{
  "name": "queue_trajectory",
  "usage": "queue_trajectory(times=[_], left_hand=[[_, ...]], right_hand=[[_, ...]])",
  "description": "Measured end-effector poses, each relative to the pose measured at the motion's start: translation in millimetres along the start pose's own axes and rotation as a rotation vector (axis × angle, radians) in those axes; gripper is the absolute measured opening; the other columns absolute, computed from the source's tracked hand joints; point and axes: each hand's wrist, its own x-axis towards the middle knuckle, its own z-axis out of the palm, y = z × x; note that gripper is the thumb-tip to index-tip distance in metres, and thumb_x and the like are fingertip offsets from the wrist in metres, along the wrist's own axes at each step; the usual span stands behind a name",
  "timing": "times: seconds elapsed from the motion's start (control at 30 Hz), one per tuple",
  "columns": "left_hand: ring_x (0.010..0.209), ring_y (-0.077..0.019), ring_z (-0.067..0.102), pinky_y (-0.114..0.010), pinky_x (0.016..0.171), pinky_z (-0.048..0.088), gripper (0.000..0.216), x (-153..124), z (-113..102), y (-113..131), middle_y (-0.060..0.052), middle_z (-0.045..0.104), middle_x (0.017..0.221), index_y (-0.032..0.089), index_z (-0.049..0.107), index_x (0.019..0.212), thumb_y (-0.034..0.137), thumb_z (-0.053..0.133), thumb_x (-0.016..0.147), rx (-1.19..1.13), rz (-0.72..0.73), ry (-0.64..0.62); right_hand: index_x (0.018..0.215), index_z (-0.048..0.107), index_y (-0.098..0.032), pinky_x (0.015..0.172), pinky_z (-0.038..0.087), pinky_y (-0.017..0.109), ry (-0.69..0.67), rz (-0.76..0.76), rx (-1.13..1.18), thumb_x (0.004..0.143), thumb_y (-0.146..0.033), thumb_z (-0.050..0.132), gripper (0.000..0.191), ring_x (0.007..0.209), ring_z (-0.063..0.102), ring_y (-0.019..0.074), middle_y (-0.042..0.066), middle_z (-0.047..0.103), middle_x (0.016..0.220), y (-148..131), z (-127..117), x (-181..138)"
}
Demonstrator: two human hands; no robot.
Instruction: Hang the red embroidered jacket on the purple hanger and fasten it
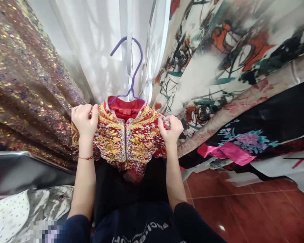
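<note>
A red jacket (126,138) with dense gold and silver embroidery and a stand-up collar hangs on a purple wire hanger (139,64). Its front is closed, and a small red label (127,111) shows inside the neck. My left hand (84,119) is closed on the jacket's shoulder on the left side. On the opposite shoulder, my right hand (171,128) grips the cloth with its thumb on top. The hanger's hook reaches up beside a white upright strip (129,50); whether it rests on anything I cannot tell. The jacket's lower part runs down toward my body.
Sequined gold-pink fabric (27,84) hangs at the left, and floral-printed cloth (192,67) at the right. Below that are black embroidered fabric (255,131) and a pink strip (228,152). Spotted pale fabric (12,212) lies lower left. Red tiles (212,202) cover the floor.
</note>
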Motion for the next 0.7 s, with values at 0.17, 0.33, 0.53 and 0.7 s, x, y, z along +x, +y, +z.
queue_trajectory(times=[0.17, 0.33, 0.53, 0.7], left_hand=[[0.064, -0.0193, 0.042, -0.040, 0.079, 0.034, 0.042, -17.7, -2.7, 11.1, 0.001, 0.040, 0.058, 0.024, 0.035, 0.061, 0.045, 0.044, 0.097, 0.003, -0.032, 0.076], [0.068, -0.0194, 0.047, -0.041, 0.084, 0.035, 0.040, -25.6, -7.2, 15.9, 0.000, 0.047, 0.062, 0.023, 0.041, 0.065, 0.045, 0.044, 0.098, 0.041, -0.046, 0.075], [0.069, -0.0193, 0.048, -0.039, 0.083, 0.036, 0.040, -27.6, -12.3, 17.5, 0.000, 0.048, 0.063, 0.023, 0.042, 0.067, 0.045, 0.041, 0.100, 0.069, -0.018, 0.056], [0.070, -0.0192, 0.047, -0.039, 0.084, 0.035, 0.039, -28.6, -16.5, 21.6, 0.000, 0.046, 0.064, 0.023, 0.041, 0.067, 0.045, 0.042, 0.099, 0.032, -0.037, 0.044]], right_hand=[[0.068, 0.046, -0.025, 0.066, 0.039, 0.033, 0.020, -0.009, 0.028, 0.091, -0.056, 0.048, 0.038, 0.063, 0.050, 0.0188, 0.002, 0.052, 0.063, 11.9, 10.3, 4.5], [0.070, 0.047, -0.025, 0.064, 0.040, 0.032, 0.026, -0.060, 0.045, 0.093, -0.057, 0.044, 0.040, 0.062, 0.052, 0.0183, 0.002, 0.053, 0.062, 18.7, 13.8, 9.8], [0.072, 0.051, -0.024, 0.065, 0.039, 0.032, 0.082, -0.090, 0.018, 0.095, -0.057, 0.046, 0.041, 0.063, 0.054, 0.0186, 0.003, 0.058, 0.065, 17.2, 12.5, 1.2], [0.081, 0.059, -0.021, 0.071, 0.042, 0.035, 0.025, -0.054, 0.031, 0.094, -0.056, 0.048, 0.038, 0.071, 0.057, 0.0211, 0.005, 0.061, 0.072, 17.9, 5.6, -3.5]])
